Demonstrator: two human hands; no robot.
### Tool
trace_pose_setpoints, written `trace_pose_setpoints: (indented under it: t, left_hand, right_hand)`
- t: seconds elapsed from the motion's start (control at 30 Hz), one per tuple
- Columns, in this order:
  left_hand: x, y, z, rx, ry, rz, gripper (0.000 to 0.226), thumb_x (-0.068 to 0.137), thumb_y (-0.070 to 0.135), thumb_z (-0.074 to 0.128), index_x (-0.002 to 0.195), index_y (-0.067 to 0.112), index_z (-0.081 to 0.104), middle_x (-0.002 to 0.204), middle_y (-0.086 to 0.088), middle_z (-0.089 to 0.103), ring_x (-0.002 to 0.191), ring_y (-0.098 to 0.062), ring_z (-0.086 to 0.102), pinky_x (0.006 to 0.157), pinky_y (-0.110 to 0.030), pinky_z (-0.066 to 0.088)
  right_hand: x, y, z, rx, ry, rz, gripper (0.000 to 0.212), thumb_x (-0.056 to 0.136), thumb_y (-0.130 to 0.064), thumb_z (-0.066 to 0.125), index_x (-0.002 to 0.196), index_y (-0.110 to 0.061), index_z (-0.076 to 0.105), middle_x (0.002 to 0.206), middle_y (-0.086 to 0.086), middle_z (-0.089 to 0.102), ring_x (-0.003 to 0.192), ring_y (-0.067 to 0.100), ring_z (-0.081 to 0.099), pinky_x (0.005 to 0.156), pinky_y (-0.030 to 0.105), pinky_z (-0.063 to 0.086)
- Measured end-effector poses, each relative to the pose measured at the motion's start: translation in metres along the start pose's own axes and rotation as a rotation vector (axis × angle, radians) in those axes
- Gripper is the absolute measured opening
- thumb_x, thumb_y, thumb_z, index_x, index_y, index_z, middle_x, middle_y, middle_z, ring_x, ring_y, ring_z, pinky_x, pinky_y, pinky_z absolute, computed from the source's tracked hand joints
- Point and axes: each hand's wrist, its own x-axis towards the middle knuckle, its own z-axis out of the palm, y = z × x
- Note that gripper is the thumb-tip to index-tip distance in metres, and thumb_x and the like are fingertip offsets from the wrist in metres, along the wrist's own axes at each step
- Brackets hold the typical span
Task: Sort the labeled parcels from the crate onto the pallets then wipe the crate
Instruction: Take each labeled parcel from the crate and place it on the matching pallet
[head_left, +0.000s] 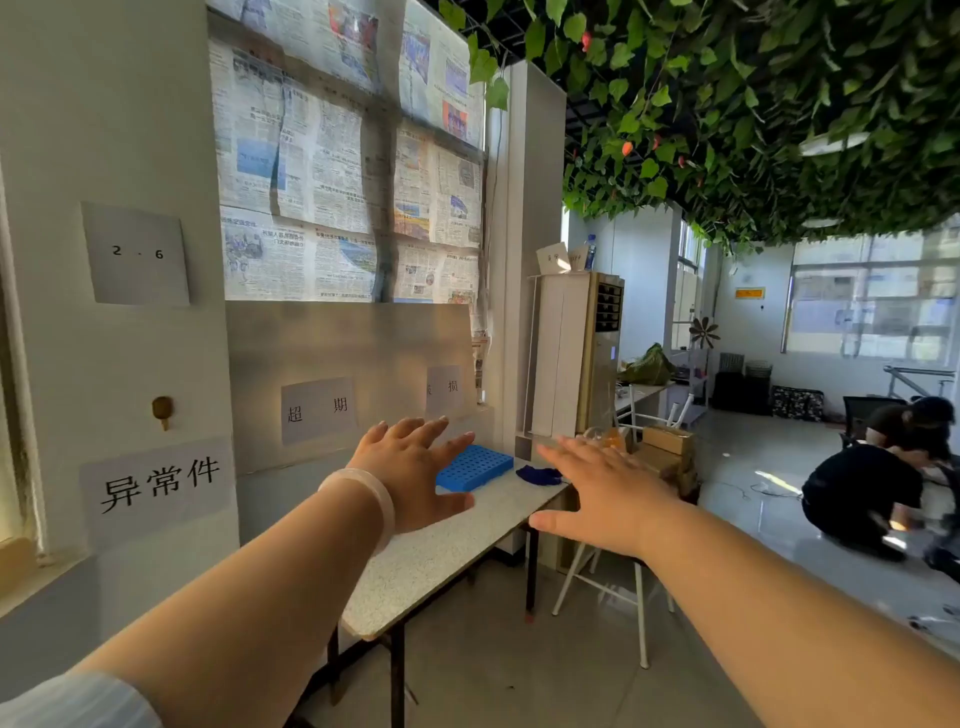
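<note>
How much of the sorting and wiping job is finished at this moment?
Nothing looks done. The blue perforated pallet on the table carries no parcels, and the dark blue cloth lies beside it unused. The left hand and right hand are open and empty, stretched toward the table. No crate is in view. Cardboard boxes sit beyond the table. Sorting and wiping both remain.

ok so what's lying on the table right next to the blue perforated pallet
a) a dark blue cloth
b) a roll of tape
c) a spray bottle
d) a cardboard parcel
a, a crumpled dark blue cloth lies on the table just to the right of the blue pallet, partly behind the open right hand; no tape, parcel or bottle shows on the tabletop.
</note>
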Motion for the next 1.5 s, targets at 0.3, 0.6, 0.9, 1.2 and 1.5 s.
trace_pose_setpoints:
  t: [0.3, 0.6, 0.9, 1.2, 1.5]
  left_hand:
    - [0.049, 0.022, 0.037, -0.009, 0.001, 0.062, 0.075, 0.089, 0.074, 0.034, 0.151, 0.047, 0.001, 0.163, 0.007, 0.003, 0.149, -0.026, 0.005, 0.118, -0.051, 0.005]
    - [0.155, 0.072, 0.079, -0.032, -0.038, 0.110, 0.075, 0.089, 0.073, 0.033, 0.151, 0.047, 0.002, 0.163, 0.007, 0.002, 0.150, -0.027, 0.004, 0.118, -0.053, 0.005]
    - [0.306, 0.148, 0.110, -0.142, -0.084, 0.147, 0.071, 0.091, 0.069, 0.034, 0.151, 0.047, 0.002, 0.163, 0.009, 0.001, 0.150, -0.026, 0.001, 0.119, -0.051, 0.003]
    - [0.423, 0.211, 0.171, -0.226, -0.173, 0.189, 0.073, 0.091, 0.067, 0.039, 0.152, 0.046, 0.005, 0.163, 0.008, 0.002, 0.150, -0.025, 0.001, 0.120, -0.050, 0.002]
    - [0.577, 0.250, 0.275, -0.374, -0.216, 0.234, 0.073, 0.090, 0.066, 0.043, 0.151, 0.048, 0.005, 0.163, 0.009, 0.003, 0.150, -0.024, 0.002, 0.119, -0.050, 0.005]
  right_hand:
    - [0.016, 0.034, 0.025, -0.009, -0.023, 0.050, 0.079, 0.091, -0.070, 0.034, 0.155, -0.037, 0.000, 0.164, -0.005, -0.003, 0.150, 0.016, -0.004, 0.119, 0.043, -0.001]
    - [0.074, 0.129, 0.067, 0.022, -0.118, 0.160, 0.085, 0.087, -0.076, 0.031, 0.154, -0.037, -0.004, 0.164, -0.003, -0.007, 0.150, 0.017, -0.006, 0.120, 0.044, 0.000]
    - [0.152, 0.260, 0.102, 0.036, -0.153, 0.226, 0.083, 0.089, -0.074, 0.032, 0.155, -0.034, 0.001, 0.164, -0.001, -0.002, 0.150, 0.020, -0.003, 0.121, 0.046, 0.002]
    - [0.217, 0.364, 0.150, 0.113, -0.168, 0.320, 0.081, 0.090, -0.069, 0.039, 0.155, -0.034, 0.007, 0.164, -0.001, 0.005, 0.150, 0.022, 0.005, 0.120, 0.043, 0.006]
    - [0.317, 0.465, 0.207, 0.171, -0.209, 0.480, 0.081, 0.090, -0.068, 0.043, 0.155, -0.034, 0.010, 0.163, -0.001, 0.009, 0.149, 0.021, 0.009, 0.120, 0.041, 0.015]
